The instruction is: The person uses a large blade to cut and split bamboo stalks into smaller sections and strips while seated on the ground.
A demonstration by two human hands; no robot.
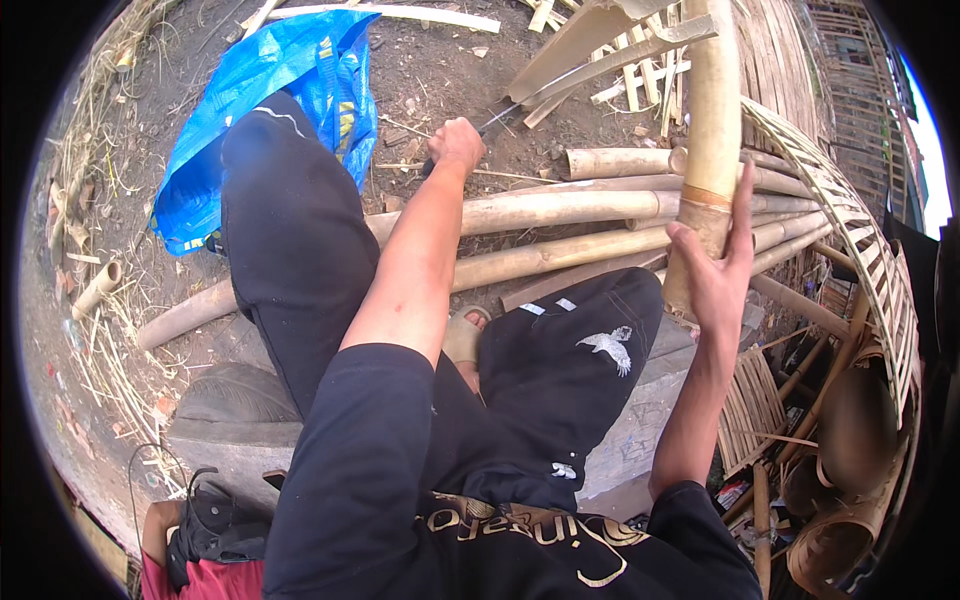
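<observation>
While the left grip (457,145) clenches a dark-handled metal knife (494,122), the right grip (715,262) grasps a thick, pale-yellow bamboo pole (711,110) extending ahead of it; keep the pole braced.

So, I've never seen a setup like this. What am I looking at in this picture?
There is no machine here, just a person working bare-handed. The single picture comes from a wide fisheye camera worn on the head, looking down, so straight edges bend near the rim. The left hand grips a bladed tool, its blade reaching up to some split bamboo. The right hand is against a thick bamboo pole, thumb across its front; how firmly it grips, I can't tell. On the ground lie more bamboo poles and a blue sheet, partly hidden by the left leg.
</observation>
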